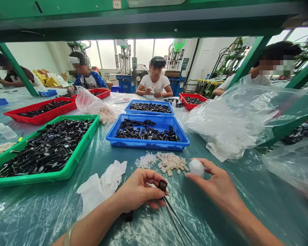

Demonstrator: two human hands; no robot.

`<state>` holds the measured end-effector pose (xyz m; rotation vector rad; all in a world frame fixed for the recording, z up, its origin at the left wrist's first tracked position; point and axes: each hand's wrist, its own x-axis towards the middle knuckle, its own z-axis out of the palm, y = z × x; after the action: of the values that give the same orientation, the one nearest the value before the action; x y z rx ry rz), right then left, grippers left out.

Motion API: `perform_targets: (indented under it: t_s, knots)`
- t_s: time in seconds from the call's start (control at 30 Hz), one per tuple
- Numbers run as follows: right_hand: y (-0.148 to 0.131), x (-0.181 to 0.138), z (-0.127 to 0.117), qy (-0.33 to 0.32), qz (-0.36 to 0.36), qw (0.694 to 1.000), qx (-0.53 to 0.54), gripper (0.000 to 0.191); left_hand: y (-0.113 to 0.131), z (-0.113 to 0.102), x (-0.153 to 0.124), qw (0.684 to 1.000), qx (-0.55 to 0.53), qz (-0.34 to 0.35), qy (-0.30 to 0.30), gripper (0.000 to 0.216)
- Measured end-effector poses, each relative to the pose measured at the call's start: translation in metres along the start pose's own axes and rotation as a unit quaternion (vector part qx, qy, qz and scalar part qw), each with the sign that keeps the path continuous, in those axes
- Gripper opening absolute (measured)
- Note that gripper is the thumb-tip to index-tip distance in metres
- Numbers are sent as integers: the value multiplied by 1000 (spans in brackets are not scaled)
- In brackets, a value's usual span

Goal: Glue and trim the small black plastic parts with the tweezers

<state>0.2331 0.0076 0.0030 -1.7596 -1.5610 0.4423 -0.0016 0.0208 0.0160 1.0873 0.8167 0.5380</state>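
Note:
My left hand [140,191] is closed around a small black plastic part [162,186], pinched between thumb and fingers, low in the middle of the view. My right hand [215,182] grips a small white rounded piece [196,167] at its fingertips, just right of the black part. Metal tweezers [176,217] lie on the plastic-covered table below both hands. A heap of small white bits [166,162] sits just beyond my hands.
A blue tray [147,143] and a green tray [74,160] hold several black parts, with a second blue tray and red trays [41,118] behind. White tissue [102,184] lies left. Clear plastic bags [233,126] pile up right. Other people sit across the table.

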Motion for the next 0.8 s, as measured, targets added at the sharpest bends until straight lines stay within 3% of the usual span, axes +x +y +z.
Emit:
perform_targets:
  t_s: [0.13,0.2,0.37,0.53,0.8]
  knots:
    - [-18,-15,6,61,-261,959,-89,25,-2,1,0,1000,-3,-11,-17,27]
    - [-23,-20,7,83,-322,934,-135,30,-3,2,0,1000,-3,-18,-24,25]
    - [-28,-24,8,110,-367,904,-191,39,-4,4,-2,999,-6,-36,-38,24]
    - [-32,-26,10,122,-377,898,-191,46,-6,4,-2,997,1,-40,-61,24]
    - [-35,-29,11,134,-377,892,-210,42,-5,3,-2,997,5,-39,-72,23]
